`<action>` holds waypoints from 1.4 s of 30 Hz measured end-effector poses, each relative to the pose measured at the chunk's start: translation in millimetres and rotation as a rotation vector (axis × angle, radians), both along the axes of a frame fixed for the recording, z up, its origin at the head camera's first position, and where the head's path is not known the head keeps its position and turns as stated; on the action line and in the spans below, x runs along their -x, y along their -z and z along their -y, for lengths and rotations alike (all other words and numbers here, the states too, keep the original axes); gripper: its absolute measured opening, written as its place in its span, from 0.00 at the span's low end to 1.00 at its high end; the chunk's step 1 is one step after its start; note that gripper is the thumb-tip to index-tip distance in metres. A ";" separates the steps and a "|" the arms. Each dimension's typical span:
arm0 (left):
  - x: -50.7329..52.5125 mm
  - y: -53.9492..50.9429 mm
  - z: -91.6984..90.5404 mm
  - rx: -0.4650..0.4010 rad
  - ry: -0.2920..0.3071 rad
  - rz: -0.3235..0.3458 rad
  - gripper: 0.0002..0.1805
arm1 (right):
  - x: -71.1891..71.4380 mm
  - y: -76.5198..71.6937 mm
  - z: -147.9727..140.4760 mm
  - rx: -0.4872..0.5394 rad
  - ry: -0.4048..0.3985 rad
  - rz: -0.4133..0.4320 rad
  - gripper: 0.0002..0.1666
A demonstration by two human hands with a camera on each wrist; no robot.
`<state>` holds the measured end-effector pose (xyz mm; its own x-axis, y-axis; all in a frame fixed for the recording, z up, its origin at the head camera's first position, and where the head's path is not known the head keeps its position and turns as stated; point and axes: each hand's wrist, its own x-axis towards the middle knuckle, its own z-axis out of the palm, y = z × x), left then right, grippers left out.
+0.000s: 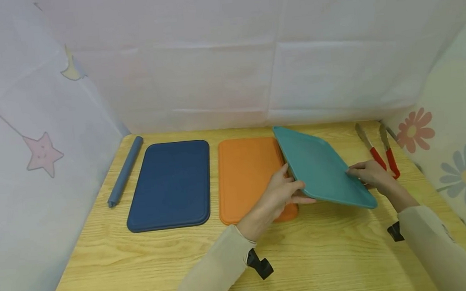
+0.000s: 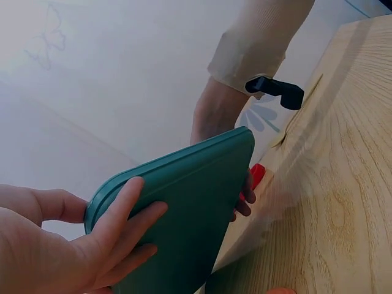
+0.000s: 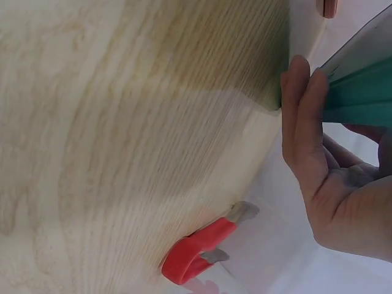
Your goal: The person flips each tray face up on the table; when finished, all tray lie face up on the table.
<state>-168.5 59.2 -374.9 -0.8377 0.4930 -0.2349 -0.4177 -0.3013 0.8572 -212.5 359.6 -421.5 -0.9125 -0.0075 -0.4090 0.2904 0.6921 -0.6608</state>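
Note:
A teal board [image 1: 321, 166] is held tilted above the table's right part, its left side over the edge of an orange board [image 1: 247, 176]. The left hand [image 1: 279, 192] grips its near left corner; in the left wrist view, fingers of the left hand [image 2: 104, 245] lie along the underside of the teal board [image 2: 184, 220], thumb at the rim. My right hand [image 1: 373, 178] pinches the right edge, thumb on top; in the right wrist view the right hand [image 3: 337, 165] has its fingers behind the teal board [image 3: 361, 95].
A dark blue board [image 1: 169, 184] lies left of the orange one, with a grey-blue rolled item [image 1: 126, 171] at the table's left edge. Red-handled tongs [image 1: 391, 162] lie at the far right, beside the right hand. Patterned cloth [image 1: 210, 65] surrounds the wooden table [image 1: 151, 261].

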 end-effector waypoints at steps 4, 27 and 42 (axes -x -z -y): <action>1.7 2.7 0.1 0.026 0.014 -0.012 0.44 | -3.1 -0.6 -1.5 -0.002 -0.009 -0.021 0.33; 39.8 35.5 -11.4 0.228 0.057 0.014 0.38 | -19.6 -1.3 -42.6 0.015 -0.064 -0.030 0.31; 45.0 58.1 -42.5 0.551 0.064 -0.091 0.35 | -13.4 3.0 -55.2 -0.039 -0.021 -0.044 0.30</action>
